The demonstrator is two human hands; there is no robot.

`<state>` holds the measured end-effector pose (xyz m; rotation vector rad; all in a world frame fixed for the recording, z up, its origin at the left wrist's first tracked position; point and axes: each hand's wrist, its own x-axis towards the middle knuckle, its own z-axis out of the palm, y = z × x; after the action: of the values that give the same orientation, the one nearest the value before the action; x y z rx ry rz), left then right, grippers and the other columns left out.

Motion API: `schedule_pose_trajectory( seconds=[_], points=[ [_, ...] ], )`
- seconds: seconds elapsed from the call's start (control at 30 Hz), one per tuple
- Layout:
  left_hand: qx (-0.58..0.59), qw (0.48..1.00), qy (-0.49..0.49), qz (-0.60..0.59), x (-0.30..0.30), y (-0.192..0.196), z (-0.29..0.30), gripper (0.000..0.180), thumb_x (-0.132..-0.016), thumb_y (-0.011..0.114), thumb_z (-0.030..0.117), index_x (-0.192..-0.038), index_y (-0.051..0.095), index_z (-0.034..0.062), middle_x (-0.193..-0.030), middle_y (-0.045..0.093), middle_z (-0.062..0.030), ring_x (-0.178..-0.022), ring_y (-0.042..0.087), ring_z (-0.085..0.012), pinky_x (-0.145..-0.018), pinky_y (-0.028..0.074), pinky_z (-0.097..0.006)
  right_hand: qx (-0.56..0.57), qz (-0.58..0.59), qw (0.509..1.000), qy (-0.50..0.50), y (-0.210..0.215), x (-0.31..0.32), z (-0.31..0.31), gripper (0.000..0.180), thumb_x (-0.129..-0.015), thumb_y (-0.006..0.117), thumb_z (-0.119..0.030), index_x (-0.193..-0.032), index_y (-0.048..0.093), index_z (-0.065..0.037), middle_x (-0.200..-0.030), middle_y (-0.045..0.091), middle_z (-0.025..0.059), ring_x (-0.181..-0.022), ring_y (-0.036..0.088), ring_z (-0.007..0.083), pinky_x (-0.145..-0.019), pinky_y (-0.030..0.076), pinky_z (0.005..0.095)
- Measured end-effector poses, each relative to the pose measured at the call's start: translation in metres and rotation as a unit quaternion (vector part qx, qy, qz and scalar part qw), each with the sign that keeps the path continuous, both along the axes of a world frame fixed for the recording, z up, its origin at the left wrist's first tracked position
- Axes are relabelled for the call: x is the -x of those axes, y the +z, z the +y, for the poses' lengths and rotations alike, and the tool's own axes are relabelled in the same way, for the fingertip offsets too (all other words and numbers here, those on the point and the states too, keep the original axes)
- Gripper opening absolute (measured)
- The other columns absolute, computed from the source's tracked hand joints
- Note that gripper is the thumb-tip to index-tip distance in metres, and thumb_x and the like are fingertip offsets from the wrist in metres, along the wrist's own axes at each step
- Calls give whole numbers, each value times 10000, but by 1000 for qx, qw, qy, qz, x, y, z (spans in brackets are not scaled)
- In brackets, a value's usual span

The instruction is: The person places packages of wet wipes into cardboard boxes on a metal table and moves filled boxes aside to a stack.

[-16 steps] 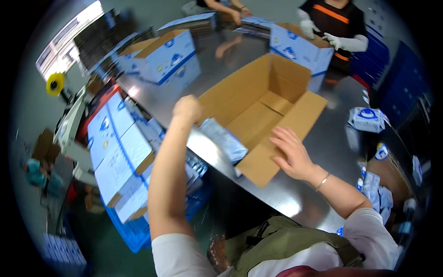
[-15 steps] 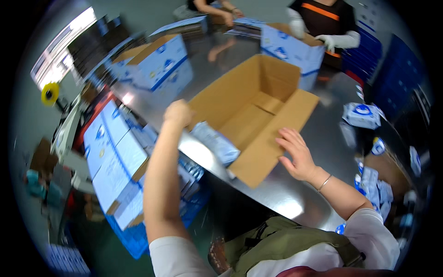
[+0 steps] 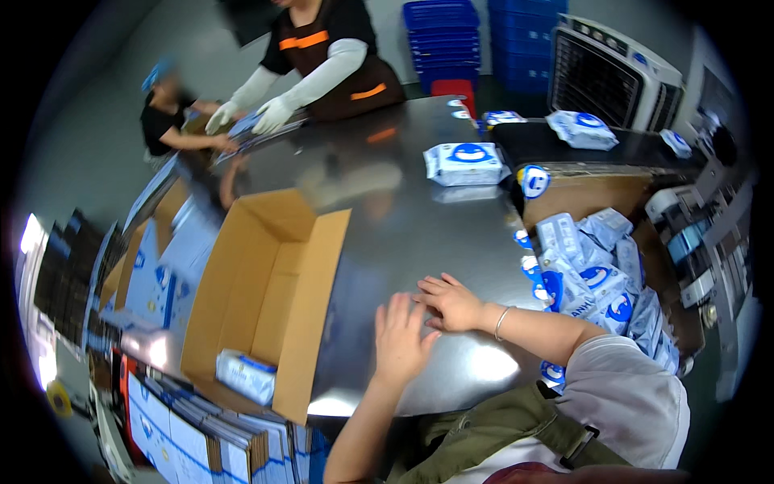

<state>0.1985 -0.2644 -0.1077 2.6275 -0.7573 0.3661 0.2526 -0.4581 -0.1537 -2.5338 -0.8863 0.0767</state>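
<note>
Both hands lie flat on the steel counter (image 3: 403, 218), fingers spread and gripping nothing: left hand (image 3: 401, 339), right hand (image 3: 453, 304) just beside it, fingertips overlapping. Left of the fingers stands an open cardboard box (image 3: 266, 298) (one wipes packet (image 3: 246, 375) inside). Right of the fingers, a heap of blue-and-white packets (image 3: 597, 278). Beyond, another person's gloved hands (image 3: 274, 114).

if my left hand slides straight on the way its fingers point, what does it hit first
Probably your right hand: the left hand lies flat on the shiny steel table, fingertips pointing up toward it, nearly touching.
</note>
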Motion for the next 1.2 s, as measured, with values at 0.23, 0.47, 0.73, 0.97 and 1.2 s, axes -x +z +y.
schedule_pose_trajectory(
  seconds=[0.23,0.47,0.73,0.97,1.2],
  points=[
    [5,987,113,117,-6,-65,7,603,-848,612,379,-1318,465,29,-1425,378,-258,-1355,287,-442,-1126,136,-579,34,-335,901,-274,88,-135,-206,782,-589,629,84,-1329,497,-133,-1405,417,187,-1351,345,371,-1094,226,599],
    [12,984,124,129,-8,-69,4,588,-817,642,370,-1290,489,56,-1400,410,-226,-1341,310,-418,-1112,164,-589,241,-202,876,-365,138,-225,-293,1026,-521,789,19,-1435,381,-212,-1436,407,152,-1355,353,329,-1109,297,476],
    [26,983,136,124,-12,-61,1,547,-784,679,339,-1233,531,64,-1338,464,-198,-1302,357,-394,-1092,213,-591,54,-59,954,-290,125,-290,-188,939,-456,834,-77,-1338,520,-149,-1291,529,187,-1224,493,346,-1036,411,374],
    [41,984,135,106,-12,-62,12,523,-792,691,269,-1233,519,47,-1346,461,-196,-1309,368,-375,-1101,231,-555,11,-50,990,-134,132,-197,-124,764,-475,808,-138,-1213,624,-69,-1091,620,169,-1021,596,339,-934,469,372],
    [160,971,95,150,58,-70,37,522,-794,695,234,-1237,530,14,-1374,463,-215,-1325,368,-402,-1115,219,-523,115,-263,956,-55,90,46,-63,647,-706,670,-99,-1328,512,-186,-1352,458,240,-1264,443,406,-1067,323,511]
  ],
)
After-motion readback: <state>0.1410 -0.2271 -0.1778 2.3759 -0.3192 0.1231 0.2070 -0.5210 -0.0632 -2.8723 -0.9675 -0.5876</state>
